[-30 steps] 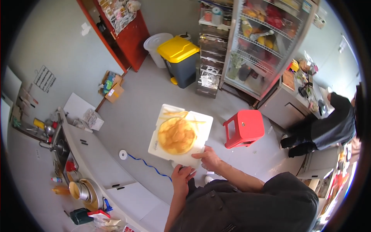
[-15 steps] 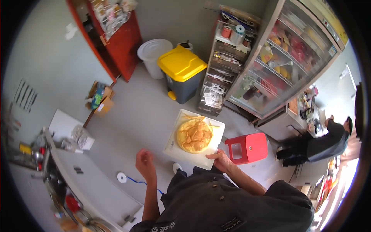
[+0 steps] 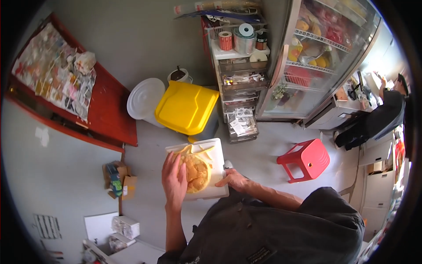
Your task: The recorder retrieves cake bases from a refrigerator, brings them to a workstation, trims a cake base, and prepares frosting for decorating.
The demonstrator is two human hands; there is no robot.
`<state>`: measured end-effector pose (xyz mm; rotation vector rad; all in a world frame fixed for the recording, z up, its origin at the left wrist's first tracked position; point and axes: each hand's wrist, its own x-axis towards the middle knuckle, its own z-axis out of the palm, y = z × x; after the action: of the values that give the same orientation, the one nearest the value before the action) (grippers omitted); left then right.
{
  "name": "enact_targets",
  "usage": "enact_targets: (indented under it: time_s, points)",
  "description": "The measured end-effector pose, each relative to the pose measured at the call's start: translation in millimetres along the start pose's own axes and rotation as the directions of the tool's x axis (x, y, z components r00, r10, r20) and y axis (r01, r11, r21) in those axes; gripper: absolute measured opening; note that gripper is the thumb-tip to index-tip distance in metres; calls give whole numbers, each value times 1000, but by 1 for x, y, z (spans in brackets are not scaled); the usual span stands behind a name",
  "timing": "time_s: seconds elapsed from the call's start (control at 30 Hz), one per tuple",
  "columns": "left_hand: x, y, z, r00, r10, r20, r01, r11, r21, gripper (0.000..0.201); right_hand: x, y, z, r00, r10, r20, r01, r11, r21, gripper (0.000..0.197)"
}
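Observation:
A round golden-brown sponge cake (image 3: 199,173) rests on a white cutting board (image 3: 217,163). Thin pale trimmings (image 3: 203,152) lie beyond it at the board's far side. My right hand (image 3: 231,180) grips the board's near right edge, thumb on top and fingers underneath. Over the left side of the cake is my left hand (image 3: 174,180), fingers stretched out and slightly apart. It covers part of the cake's left edge; whether the fingertips touch cannot be made out.
A pedal bin with a yellow lid (image 3: 187,108) stands just past the board. Behind are a drawer tower (image 3: 241,83) and a glass-door fridge (image 3: 321,57). A red stool (image 3: 307,160) stands right; a co-worker (image 3: 378,116) is at a far-right counter. Left, a red door (image 3: 105,112).
My left hand has come up from beside the board to the left of the cake. The view has turned and moved closer to the yellow-lidded bin, with the board still in my right hand.

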<state>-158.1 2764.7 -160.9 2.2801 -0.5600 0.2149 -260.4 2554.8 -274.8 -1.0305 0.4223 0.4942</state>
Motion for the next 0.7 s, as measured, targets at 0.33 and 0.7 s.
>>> enact_targets:
  time_s: [0.33, 0.7]
  points:
    - [162, -73, 26, 957, 124, 263, -178, 966, 190, 36, 133, -115, 13, 998, -7, -69, -9, 971, -238, 43]
    - [240, -176, 2, 959, -23, 284, -25, 987, 162, 33, 250, -147, 60, 984, 144, 106, -143, 990, -18, 42]
